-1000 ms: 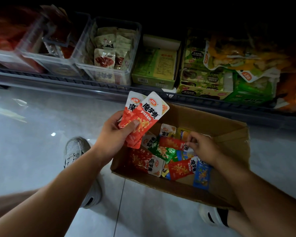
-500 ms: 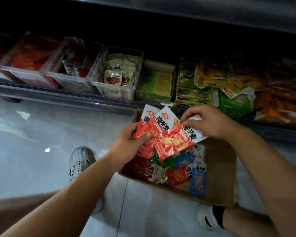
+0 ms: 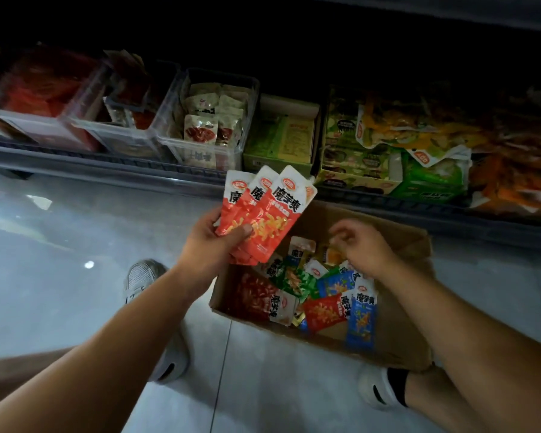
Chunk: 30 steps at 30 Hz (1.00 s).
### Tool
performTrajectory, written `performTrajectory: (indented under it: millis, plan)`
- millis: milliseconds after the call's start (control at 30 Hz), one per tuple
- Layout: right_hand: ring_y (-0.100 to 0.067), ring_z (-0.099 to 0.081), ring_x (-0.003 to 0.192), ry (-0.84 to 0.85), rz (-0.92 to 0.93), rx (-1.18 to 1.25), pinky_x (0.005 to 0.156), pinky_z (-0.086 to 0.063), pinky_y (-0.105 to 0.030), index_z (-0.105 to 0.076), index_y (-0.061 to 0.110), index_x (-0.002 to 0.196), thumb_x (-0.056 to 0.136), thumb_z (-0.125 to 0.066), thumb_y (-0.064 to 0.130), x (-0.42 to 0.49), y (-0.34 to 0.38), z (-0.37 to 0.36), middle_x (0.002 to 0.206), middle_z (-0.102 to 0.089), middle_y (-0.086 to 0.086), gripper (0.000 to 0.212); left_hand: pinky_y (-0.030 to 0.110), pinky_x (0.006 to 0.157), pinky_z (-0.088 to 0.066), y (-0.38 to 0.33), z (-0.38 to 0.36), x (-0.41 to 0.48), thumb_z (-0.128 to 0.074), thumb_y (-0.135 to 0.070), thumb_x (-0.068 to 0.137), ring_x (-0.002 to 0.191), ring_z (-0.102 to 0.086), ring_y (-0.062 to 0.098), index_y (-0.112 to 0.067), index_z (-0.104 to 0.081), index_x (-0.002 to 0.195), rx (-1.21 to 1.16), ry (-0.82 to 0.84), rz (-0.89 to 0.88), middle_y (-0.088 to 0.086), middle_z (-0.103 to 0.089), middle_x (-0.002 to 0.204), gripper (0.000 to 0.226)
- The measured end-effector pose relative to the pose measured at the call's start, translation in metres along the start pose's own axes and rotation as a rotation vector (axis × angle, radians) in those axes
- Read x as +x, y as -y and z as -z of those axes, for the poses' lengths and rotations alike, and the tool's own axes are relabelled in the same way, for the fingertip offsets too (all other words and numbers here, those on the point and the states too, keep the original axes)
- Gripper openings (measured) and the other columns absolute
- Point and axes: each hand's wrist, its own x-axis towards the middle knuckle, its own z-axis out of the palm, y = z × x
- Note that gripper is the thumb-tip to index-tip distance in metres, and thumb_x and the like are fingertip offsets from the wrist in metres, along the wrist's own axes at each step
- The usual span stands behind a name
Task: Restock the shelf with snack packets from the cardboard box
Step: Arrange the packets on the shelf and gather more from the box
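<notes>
Snack packets point(image 3: 325, 310) in red, green and blue lie jumbled in the cardboard box point(image 3: 400, 339), heaped toward its left side and middle. The box stands on the tiled floor point(image 3: 60, 292) just in front of the shelf point(image 3: 107, 162). The left hand point(image 3: 208, 245) clamps a fan of red packets point(image 3: 263, 214) between thumb and fingers, raised over the box's far left corner. The right hand point(image 3: 364, 245) hovers over the box's far side, fingers loosely curled and blurred, nothing seen in them. Clear bins point(image 3: 206, 120) and green cartons point(image 3: 281, 135) sit along the shelf's front edge.

Cardboard box point(image 3: 400, 332) on floor before shelf point(image 3: 107, 160); snack packets point(image 3: 325, 310) inside.
</notes>
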Motion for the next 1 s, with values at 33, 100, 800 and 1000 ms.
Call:
performTrajectory:
  millis: [33, 100, 800, 1000]
  plan:
    - [-0.014, -0.064, 0.099, 0.149, -0.038, -0.14, 0.087, -0.055, -0.035, -0.065, 0.03, 0.112, 0.096, -0.064, 0.016, 0.0, -0.026, -0.012, 0.109, -0.065, 0.007, 0.021, 0.047, 0.089, -0.061, 0.003, 0.001, 0.001, -0.074, -0.012, 0.09, 0.102, -0.075, 0.029, -0.012, -0.061, 0.13, 0.012, -0.005, 0.004, 0.011, -0.075, 0.118, 0.042]
    - [-0.014, -0.062, 0.104, 0.328, -0.076, -0.371, 0.091, -0.054, -0.033, -0.068, 0.027, 0.116, 0.092, -0.07, 0.018, -0.003, -0.07, -0.035, 0.115, -0.065, 0.004, 0.026, 0.047, 0.09, -0.06, 0.01, 0.001, 0.0, -0.073, -0.014, 0.092, 0.102, -0.075, 0.028, -0.015, -0.061, 0.13, 0.04, -0.011, 0.012, 0.008, -0.076, 0.116, 0.04]
    - [-0.016, -0.063, 0.084, 0.257, -0.025, -0.234, 0.076, -0.055, -0.039, -0.055, 0.035, 0.085, 0.098, -0.058, 0.022, -0.001, -0.071, -0.016, 0.089, -0.066, 0.003, 0.018, 0.046, 0.087, -0.061, 0.014, 0.001, 0.001, -0.074, -0.022, 0.092, 0.1, -0.076, 0.024, -0.023, -0.06, 0.132, 0.03, -0.064, 0.021, 0.002, -0.077, 0.115, 0.042]
    - [-0.015, -0.071, 0.084, 0.225, 0.061, -0.005, 0.069, -0.052, -0.03, -0.066, 0.026, 0.097, 0.097, -0.063, 0.014, -0.001, 0.012, 0.049, 0.085, -0.074, 0.001, 0.012, 0.054, 0.092, -0.059, 0.014, -0.004, -0.006, -0.076, -0.021, 0.091, 0.103, -0.075, 0.027, -0.022, -0.054, 0.14, -0.047, -0.114, 0.041, 0.005, -0.074, 0.121, 0.053]
